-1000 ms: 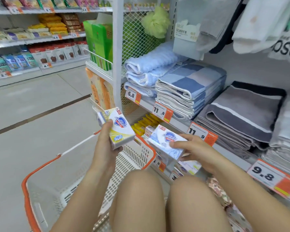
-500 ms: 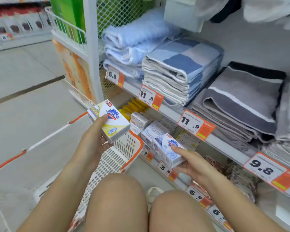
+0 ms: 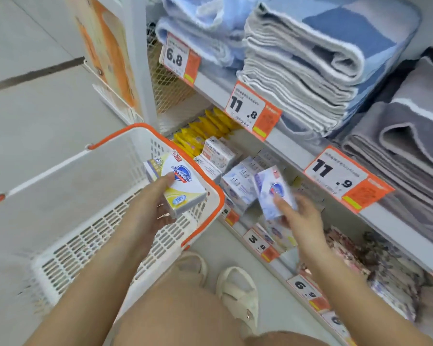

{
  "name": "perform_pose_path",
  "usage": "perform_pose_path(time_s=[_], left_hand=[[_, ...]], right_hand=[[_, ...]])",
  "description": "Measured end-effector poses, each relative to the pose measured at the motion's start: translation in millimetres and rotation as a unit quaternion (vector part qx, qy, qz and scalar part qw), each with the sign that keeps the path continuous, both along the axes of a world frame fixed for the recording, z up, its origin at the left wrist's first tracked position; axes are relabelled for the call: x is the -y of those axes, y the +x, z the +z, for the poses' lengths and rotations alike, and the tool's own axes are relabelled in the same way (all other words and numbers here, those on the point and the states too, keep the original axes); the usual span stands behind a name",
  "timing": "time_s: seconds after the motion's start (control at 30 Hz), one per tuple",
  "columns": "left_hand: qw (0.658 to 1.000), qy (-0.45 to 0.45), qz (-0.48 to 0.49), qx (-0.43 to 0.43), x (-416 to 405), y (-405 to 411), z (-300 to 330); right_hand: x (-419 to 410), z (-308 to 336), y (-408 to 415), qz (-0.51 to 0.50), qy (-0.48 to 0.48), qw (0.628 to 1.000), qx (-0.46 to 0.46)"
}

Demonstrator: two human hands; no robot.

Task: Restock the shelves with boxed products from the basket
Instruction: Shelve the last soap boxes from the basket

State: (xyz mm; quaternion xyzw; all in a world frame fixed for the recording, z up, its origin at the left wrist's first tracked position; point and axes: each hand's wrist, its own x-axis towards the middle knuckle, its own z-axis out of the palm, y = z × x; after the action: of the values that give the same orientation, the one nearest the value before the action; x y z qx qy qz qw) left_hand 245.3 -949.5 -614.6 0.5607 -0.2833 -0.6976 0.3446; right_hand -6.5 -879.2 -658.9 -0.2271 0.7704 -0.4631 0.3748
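My left hand (image 3: 150,208) grips a white and yellow soap box (image 3: 179,183) above the right corner of the white basket with the orange rim (image 3: 205,221). My right hand (image 3: 301,218) holds a white and pale blue soap box (image 3: 269,191) upright at the front of the low shelf (image 3: 238,222), right beside a row of similar boxes (image 3: 238,186). The basket's inside shows only white lattice from here.
Yellow packets (image 3: 203,131) and small white cartons (image 3: 216,153) fill the left of the low shelf. Folded towels (image 3: 310,58) lie on the shelf above, behind price tags (image 3: 250,111). Floral packs (image 3: 375,265) sit lower right. My knees and sandalled feet (image 3: 238,293) are below.
My view tilted down and closer to the low shelf. My right hand carried the pale blue box toward the row of boxes and turned it upright. My left hand kept its yellow box over the basket.
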Motion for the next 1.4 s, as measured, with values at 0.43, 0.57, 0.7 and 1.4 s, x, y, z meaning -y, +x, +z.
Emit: perform_pose_path(time_s=[0.43,0.57,0.7,1.4], left_hand=[[0.999,0.017,-0.009,0.029,18.0,-9.6,-37.1],[0.999,0.01,-0.018,0.031,19.4,-6.7,-44.2],[0.999,0.012,-0.022,0.027,17.9,-8.8,-47.9],[0.952,-0.077,-0.291,0.064,-0.7,-29.1,-21.1]], right_hand=[[91.9,-35.0,-23.8,-0.027,0.052,0.96,-0.274],[100.7,-46.4,-32.1,0.007,0.09,0.956,-0.278],[107.3,-56.4,-36.3,0.099,0.128,0.936,-0.314],[-3.6,9.9,61.3,0.21,-0.033,0.963,0.167]])
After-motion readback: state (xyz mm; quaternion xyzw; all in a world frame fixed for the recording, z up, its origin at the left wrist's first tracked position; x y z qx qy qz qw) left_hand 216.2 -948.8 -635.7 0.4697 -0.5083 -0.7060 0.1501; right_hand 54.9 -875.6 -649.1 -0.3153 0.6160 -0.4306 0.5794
